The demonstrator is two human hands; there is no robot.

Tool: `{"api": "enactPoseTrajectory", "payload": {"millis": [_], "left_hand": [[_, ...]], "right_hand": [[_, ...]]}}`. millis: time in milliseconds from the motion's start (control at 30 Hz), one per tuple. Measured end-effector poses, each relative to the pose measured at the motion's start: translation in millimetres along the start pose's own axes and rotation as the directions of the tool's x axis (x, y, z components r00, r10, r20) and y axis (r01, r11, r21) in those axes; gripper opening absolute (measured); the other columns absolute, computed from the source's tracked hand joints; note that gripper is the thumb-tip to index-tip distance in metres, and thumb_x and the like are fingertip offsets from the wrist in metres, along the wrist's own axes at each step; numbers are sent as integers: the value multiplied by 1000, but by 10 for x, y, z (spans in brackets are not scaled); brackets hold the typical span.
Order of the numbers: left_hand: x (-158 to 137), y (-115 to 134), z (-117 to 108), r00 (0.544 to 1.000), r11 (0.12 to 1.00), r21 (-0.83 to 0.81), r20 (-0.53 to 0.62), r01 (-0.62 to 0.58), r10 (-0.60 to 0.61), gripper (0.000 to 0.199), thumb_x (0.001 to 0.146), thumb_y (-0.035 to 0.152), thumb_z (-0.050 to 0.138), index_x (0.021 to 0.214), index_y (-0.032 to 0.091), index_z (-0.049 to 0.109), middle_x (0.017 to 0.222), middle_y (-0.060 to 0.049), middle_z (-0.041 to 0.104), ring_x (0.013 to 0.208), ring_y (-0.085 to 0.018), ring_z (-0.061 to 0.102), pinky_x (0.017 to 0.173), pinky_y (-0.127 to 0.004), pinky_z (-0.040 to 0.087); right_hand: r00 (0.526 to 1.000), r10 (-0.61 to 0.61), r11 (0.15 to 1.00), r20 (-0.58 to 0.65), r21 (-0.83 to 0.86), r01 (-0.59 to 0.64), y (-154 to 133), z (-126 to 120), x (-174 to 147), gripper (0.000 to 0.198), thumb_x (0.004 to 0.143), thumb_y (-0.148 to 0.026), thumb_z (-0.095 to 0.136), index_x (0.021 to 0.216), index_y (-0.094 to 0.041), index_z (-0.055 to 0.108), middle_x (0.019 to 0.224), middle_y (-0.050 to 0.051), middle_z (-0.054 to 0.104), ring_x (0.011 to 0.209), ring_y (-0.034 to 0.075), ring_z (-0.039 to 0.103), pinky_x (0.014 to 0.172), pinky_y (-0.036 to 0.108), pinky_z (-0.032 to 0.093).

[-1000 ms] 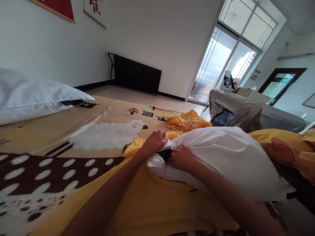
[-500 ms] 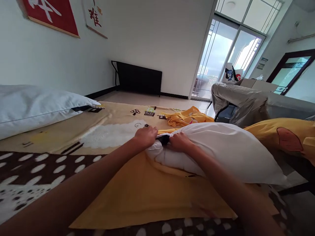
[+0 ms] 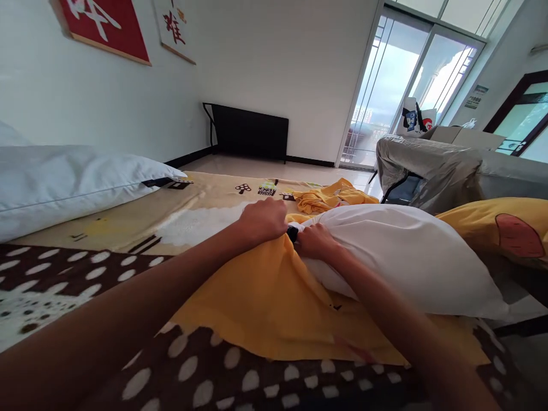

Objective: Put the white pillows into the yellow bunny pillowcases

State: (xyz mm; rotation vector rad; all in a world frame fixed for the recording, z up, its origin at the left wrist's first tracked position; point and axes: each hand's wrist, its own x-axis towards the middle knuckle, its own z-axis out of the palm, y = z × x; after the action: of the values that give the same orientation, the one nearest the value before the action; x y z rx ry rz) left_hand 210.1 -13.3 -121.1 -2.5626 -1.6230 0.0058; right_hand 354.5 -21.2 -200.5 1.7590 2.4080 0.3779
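Since the earlier frame, the near edge of the large, flat yellow fabric sheet (image 3: pixel 265 302) has come up off the blanket into a peaked fold, which now hides the end of the plump white pillow (image 3: pixel 398 245) that lay bare between your hands. Your left hand (image 3: pixel 265 218) has risen with it.

The step in hand seems to be drawing the sheet over the pillow's end. The next move probably calls for keeping both layers gathered while the sheet is pulled further along; slack at the peak could slip free.

Your left forearm reaches in from the lower left, knuckles up, fingers curled and apparently pinching the sheet, though their tips are hidden. Your right hand (image 3: pixel 317 241) lies just beside it, fingers bent tightly on the pillow's end next to a small black patch (image 3: pixel 292 233). The pillow rests on the sheet, over the brown, white-spotted and beige plush blanket (image 3: pixel 188 365).
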Motion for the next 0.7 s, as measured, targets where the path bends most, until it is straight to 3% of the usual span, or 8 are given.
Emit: {"api": "enactPoseTrajectory", "payload": {"millis": [67, 233, 400, 567, 700], "left_hand": [[62, 84, 28, 1000, 1000, -8, -29, 2, -2, 38, 79, 31, 47, 110, 15, 62, 105, -17, 64, 98, -28, 61, 80, -35, 47], [133, 144, 246, 999, 999, -26, 30, -19, 20, 34, 73, 31, 58, 103, 18, 66, 97, -15, 68, 95, -26, 63, 81, -33, 48], [142, 43, 383, 999, 998, -49, -8, -46, 46, 31, 78, 22, 49, 102, 14, 66, 98, -19, 67, 92, -29, 64, 76, -36, 50], [240, 68, 169, 974, 994, -102, -224, -42, 18, 35, 83, 23, 36, 108, 13, 59, 101, -18, 65, 92, -31, 64, 73, -39, 50], [290, 171, -25, 939, 990, -128, -344, -52, 4, 35, 84, 25, 34, 110, 15, 56, 96, -15, 65, 92, -28, 63, 75, -36, 49]], "right_hand": [[1000, -17, 1000, -6, -12, 17, -57, -2, -64, 41, 90, -36, 37, 99, -13, 69, 97, 17, 70, 91, 23, 66, 78, 31, 45], [997, -64, 997, -40, -41, 62, -173, 9, -185, 43, 91, -39, 36, 97, -15, 70, 92, 14, 71, 86, 24, 67, 75, 33, 46], [996, -62, 997, -59, -53, 59, -144, -68, -194, 45, 92, -43, 36, 98, -14, 70, 92, 15, 71, 89, 25, 66, 74, 32, 47], [991, -66, 998, -118, -10, 65, -94, -344, -122, 44, 91, -40, 35, 95, -13, 70, 92, 16, 70, 84, 25, 66, 73, 33, 46], [971, -79, 994, -224, 56, 94, -144, -491, 17, 37, 90, -34, 36, 105, -18, 65, 107, 11, 67, 92, 23, 62, 73, 30, 44]]}}
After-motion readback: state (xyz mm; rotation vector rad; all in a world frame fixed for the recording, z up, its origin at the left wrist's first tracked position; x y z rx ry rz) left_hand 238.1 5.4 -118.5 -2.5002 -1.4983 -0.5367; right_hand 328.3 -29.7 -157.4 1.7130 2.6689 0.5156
